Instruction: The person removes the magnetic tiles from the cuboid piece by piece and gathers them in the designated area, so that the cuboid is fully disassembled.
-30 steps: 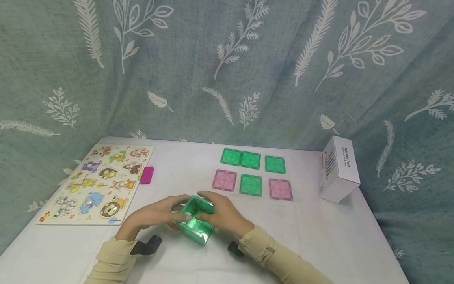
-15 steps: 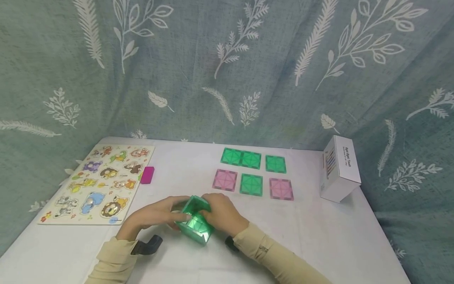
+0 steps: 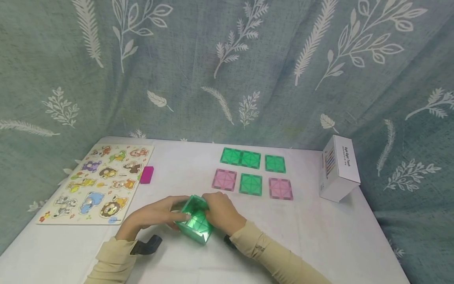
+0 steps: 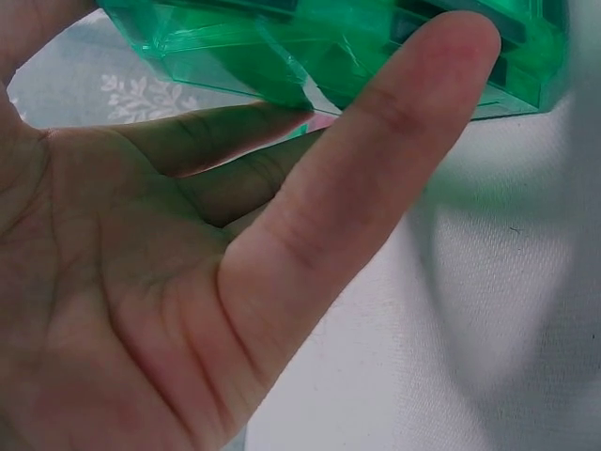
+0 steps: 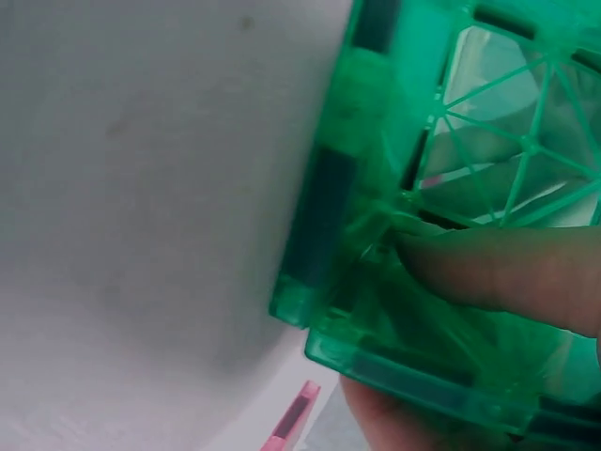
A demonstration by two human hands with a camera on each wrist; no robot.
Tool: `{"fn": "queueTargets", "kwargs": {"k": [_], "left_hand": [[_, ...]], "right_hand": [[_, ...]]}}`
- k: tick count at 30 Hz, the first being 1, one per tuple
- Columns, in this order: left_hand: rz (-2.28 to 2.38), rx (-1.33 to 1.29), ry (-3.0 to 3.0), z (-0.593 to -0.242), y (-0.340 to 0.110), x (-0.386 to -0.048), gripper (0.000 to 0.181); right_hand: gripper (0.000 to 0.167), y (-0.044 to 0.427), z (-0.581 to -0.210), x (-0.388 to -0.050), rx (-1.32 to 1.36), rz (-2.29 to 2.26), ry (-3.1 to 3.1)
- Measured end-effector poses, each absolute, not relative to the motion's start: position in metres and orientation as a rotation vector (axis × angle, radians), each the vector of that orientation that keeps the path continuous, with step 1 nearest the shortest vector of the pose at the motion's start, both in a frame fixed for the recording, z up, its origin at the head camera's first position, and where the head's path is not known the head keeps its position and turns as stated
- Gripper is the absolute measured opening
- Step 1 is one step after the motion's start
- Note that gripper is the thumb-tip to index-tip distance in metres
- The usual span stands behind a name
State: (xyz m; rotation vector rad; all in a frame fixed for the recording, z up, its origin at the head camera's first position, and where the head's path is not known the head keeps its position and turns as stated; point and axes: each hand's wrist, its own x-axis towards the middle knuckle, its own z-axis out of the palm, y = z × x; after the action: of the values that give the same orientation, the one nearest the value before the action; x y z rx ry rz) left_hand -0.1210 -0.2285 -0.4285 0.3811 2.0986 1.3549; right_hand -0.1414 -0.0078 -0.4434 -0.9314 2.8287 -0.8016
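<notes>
Green box (image 3: 198, 225), open-sided, is held between both hands over the bench (image 3: 319, 244); base contact cannot be confirmed. Left hand (image 3: 159, 213) grips one wall, thumb inside; right hand (image 3: 222, 213) pinches another. One corner appears slightly parted; uneven squeezing could spring walls loose.

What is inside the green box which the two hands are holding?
The green box shows its patterned bottom; in the right wrist view, the right hand has its thumb inside. The part behind this hand is covered and cannot be seen.
</notes>
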Motion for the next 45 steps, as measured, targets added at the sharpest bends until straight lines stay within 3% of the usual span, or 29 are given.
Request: {"fn": "queueTargets", "kwargs": {"k": [45], "left_hand": [[1.347,0.34,2.121,-0.431,-0.229,-0.119,0.075]], "right_hand": [[0.016,-0.005,-0.452,-0.142,-0.991,-0.881,2.849]]}}
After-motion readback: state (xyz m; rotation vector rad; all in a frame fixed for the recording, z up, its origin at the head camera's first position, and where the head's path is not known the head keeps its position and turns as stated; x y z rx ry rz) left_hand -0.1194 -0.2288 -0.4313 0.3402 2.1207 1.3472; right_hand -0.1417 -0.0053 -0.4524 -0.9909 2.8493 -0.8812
